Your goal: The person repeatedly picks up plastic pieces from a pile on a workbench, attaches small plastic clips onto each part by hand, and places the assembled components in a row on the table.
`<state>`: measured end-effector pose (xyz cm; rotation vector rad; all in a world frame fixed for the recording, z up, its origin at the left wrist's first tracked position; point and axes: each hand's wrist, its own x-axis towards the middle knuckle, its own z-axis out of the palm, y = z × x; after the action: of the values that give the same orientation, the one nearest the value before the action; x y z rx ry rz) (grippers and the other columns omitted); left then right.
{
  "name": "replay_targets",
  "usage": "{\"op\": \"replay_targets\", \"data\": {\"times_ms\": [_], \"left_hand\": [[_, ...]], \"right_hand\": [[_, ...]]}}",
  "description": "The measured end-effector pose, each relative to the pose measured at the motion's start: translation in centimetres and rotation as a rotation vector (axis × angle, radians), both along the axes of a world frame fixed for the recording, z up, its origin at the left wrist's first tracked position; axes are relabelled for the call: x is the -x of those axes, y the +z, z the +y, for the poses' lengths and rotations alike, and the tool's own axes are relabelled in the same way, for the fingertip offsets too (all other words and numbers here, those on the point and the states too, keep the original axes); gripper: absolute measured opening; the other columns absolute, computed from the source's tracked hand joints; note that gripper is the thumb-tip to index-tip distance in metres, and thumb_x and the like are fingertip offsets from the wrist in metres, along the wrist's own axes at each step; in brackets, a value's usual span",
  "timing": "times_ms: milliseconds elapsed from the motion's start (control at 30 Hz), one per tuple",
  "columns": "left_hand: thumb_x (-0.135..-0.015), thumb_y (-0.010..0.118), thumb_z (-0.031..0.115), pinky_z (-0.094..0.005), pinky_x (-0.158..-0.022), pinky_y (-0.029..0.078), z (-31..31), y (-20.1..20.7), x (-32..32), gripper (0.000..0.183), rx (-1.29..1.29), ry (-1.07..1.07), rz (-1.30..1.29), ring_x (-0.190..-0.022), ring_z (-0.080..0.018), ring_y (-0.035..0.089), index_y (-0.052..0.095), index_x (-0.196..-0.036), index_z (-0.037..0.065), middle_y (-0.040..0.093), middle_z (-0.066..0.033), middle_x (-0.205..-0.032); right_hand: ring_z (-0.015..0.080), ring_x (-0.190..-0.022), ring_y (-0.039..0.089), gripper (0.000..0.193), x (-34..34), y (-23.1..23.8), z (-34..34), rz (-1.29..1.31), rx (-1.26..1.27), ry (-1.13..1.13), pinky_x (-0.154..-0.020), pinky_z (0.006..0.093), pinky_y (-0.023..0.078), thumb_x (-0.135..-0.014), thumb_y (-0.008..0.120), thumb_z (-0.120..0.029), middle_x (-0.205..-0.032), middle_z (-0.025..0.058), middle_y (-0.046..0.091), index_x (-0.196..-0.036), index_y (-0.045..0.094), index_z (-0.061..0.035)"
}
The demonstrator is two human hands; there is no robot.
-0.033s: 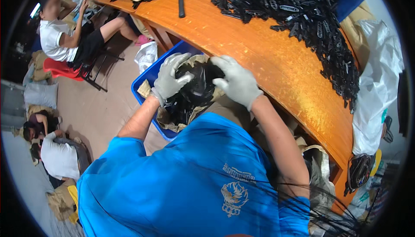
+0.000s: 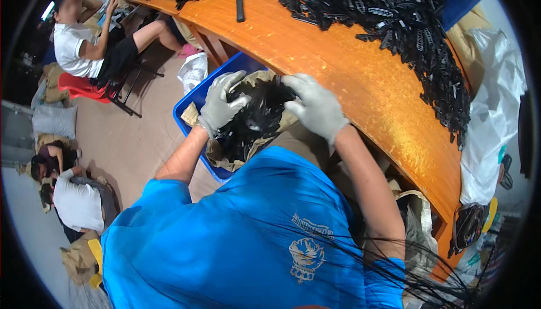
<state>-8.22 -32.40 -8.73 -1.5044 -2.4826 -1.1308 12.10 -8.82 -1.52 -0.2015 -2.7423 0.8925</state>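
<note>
My left hand (image 2: 221, 105), in a pale grey glove, is at the left side of a heap of small black plastic parts (image 2: 242, 134). Its fingers curve and its thumb stands apart. Across the heap, my right hand (image 2: 316, 107), gloved alike, has its fingers and thumb apart, with dark parts beside the fingertips. Between the hands some parts look smeared by motion. The heap lies in a brown paper sack (image 2: 225, 164) with its mouth folded wide. A blue plastic bin (image 2: 181, 106) surrounds the sack, beside the table.
On the orange wooden table (image 2: 338, 67) lie a hammer (image 2: 240, 6) and a large pile of black plastic parts (image 2: 389, 21). A white plastic sack (image 2: 484, 123) hangs at the right. Someone sits on a red chair (image 2: 84, 88) at the left; two people crouch farther down.
My right hand has shifted slightly right, widening the gap between my hands. The dark parts between them have changed shape. My left hand stays nearly where it was.
</note>
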Motion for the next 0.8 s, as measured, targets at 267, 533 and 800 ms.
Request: {"op": "replay_targets", "data": {"times_ms": [267, 533, 800], "left_hand": [[-0.096, 0.071, 0.004, -0.0403, -0.107, 0.055, 1.3, -1.2, 0.3, 0.035, -0.299, 0.168, -0.17, -0.119, -0.0308, 0.073, 0.072, -0.131, 0.002, 0.077, -0.015, -0.124], [-0.098, 0.076, 0.021, -0.0494, -0.118, 0.047, 17.1, 5.3, 5.5, 0.05, -0.128, 0.079, 0.238, -0.135, -0.0399, 0.061, 0.065, -0.144, 0.005, 0.067, -0.0209, -0.142], [-0.099, 0.072, 0.057, -0.0504, -0.128, 0.036, 28.9, 5.9, 9.7, 0.073, 0.136, 0.219, 0.095, -0.156, -0.0422, 0.043, 0.059, -0.157, 0.014, 0.049, -0.0264, -0.166]], "right_hand": [[0.0347, -0.107, 0.076, 0.018, -4.8, -1.6, 10.8, 0.226, 0.009, -0.322, -0.095, 0.0412, 0.059, -0.096, 0.075, -0.014, -0.112, 0.0163, 0.079, -0.111, 0.081, -0.0045], [0.0331, -0.098, 0.076, 0.011, -4.9, -2.7, 11.6, 0.275, -0.082, -0.481, -0.087, 0.0418, 0.06, -0.094, 0.076, -0.012, -0.103, 0.0146, 0.078, -0.103, 0.081, -0.0087], [0.0325, -0.097, 0.076, 0.009, -5.1, -2.6, 12.3, 0.285, 0.006, -0.491, -0.086, 0.0414, 0.06, -0.094, 0.076, -0.011, -0.102, 0.0133, 0.078, -0.101, 0.081, -0.0104]]}}
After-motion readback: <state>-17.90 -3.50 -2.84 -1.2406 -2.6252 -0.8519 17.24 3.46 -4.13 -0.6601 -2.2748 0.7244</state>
